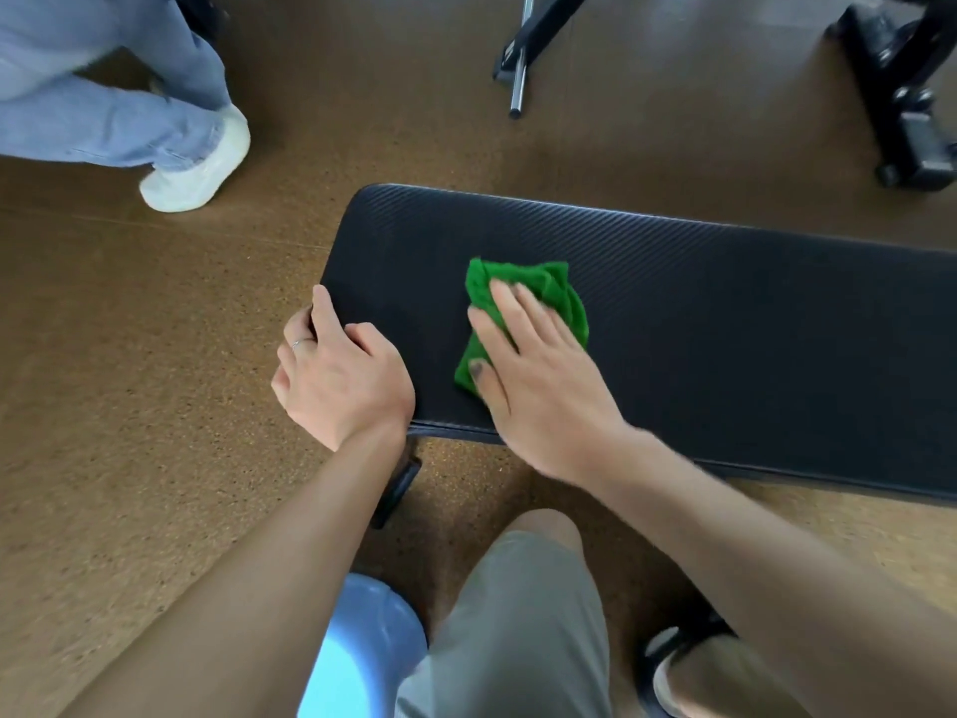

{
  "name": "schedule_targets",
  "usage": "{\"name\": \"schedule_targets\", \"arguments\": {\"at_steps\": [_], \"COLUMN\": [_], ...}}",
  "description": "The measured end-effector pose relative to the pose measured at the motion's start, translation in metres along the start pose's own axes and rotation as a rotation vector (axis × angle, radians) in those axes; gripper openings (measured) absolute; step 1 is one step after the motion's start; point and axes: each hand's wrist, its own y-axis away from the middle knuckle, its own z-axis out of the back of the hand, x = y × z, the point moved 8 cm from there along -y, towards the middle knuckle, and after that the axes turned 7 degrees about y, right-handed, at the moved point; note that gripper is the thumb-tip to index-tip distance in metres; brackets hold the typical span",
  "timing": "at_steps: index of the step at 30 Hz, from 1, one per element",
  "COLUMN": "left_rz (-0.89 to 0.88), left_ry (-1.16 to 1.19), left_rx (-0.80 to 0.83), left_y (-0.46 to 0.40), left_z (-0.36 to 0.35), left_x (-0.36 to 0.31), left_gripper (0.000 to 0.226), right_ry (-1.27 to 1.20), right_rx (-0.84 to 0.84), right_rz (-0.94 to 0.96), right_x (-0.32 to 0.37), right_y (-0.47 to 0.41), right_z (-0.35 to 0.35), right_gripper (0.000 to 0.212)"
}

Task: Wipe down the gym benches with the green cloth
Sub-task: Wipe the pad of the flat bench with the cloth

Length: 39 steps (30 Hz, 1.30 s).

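Here, the grip first, then what lay around it.
Right hand: the right hand (533, 365) lay flat on the green cloth (523, 323), fingers nearly straight and spread, pressing the cloth down rather than curling round it; the thumb lay along the cloth's near edge.
Green cloth: it was bunched and folded, resting on the top of the bench pad (725, 323), toward the pad's left end and roughly midway between its far and near edges. Its far folds showed beyond the fingertips.
Left hand: the left hand (342, 375) gripped the near left corner of the pad, fingers curled over the rounded end and the thumb resting on the top surface; a ring (299, 343) showed on one finger. The two hands were near each other but apart.
Bench pad: black, with a fine ribbed texture, it ran from the centre out past the right edge of the view. A dark piece of its frame (396, 489) showed under the near left corner.
Person wiping: grey shorts (518, 629) and a dark shoe (673, 665) showed at the bottom, with a pale blue shape, blurred, beside the knee.
Floor: brown and speckled (155, 406).
Second person: jeans (103, 111) and a white shoe (199, 168) stood at the upper left, well apart from the bench.
Far equipment: a black frame with a chrome bar (519, 70) and another black base (901, 95) stood beyond the pad.
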Motion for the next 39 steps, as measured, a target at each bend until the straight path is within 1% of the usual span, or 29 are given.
{"name": "schedule_targets", "arguments": {"at_steps": [1,3,6,9,11,14,17,20,22,26,31,34,37,39], "left_rz": [-0.001,0.002,0.011,0.006,0.003,-0.006,-0.017,-0.03,-0.031,-0.028,-0.041,-0.051,-0.056,-0.048], "left_ry": [-0.005,-0.01,0.002,0.003,0.003,0.003,0.0,-0.008,-0.014,-0.02,-0.061,-0.044,-0.023,-0.018], "left_rx": [-0.004,-0.004,-0.006,-0.01,-0.011,-0.003,0.002,0.011,0.005,0.001,0.06,0.091,0.091,0.065], "left_y": [0.0,0.0,0.0,0.0,-0.002,0.0,-0.001,-0.002,-0.003,-0.004,-0.003,-0.001,-0.001,-0.001], "left_z": [0.0,0.0,0.0,0.001,0.002,0.002,0.002,0.001,0.001,-0.001,0.002,0.005,0.005,0.005], "left_x": [0.001,0.001,-0.001,-0.002,-0.001,0.001,0.002,0.001,0.0,-0.001,-0.002,-0.001,0.0,0.001], "left_gripper": [0.054,0.053,0.053,0.054,0.054,0.054,0.054,0.055,0.055,0.054,0.054,0.053,0.054,0.054], "right_ry": [0.025,0.072,0.08,0.052,0.044,0.035,0.135,0.36,0.435,0.433,0.377,0.338,0.405,0.435], "right_rx": [0.015,0.049,0.037,0.027,0.006,-0.034,-0.058,-0.086,-0.103,-0.139,-0.179,-0.182,-0.141,-0.141], "right_rz": [0.025,0.051,0.007,-0.107,-0.132,-0.047,0.092,0.236,0.286,0.311,0.298,0.338,0.344,0.324], "right_x": [0.003,-0.003,-0.02,-0.027,-0.018,-0.001,-0.001,-0.014,-0.015,0.008,0.022,0.004,-0.037,-0.052], "right_y": [0.018,0.026,-0.016,-0.07,-0.072,-0.01,0.056,0.075,0.066,0.041,0.039,0.059,0.088,0.101], "right_z": [-0.003,-0.007,-0.006,-0.005,-0.005,-0.01,-0.012,-0.015,-0.019,-0.023,-0.019,-0.014,-0.012,-0.009], "right_gripper": [0.06,0.063,0.059,0.057,0.057,0.056,0.059,0.066,0.069,0.066,0.068,0.069,0.073,0.074]}}
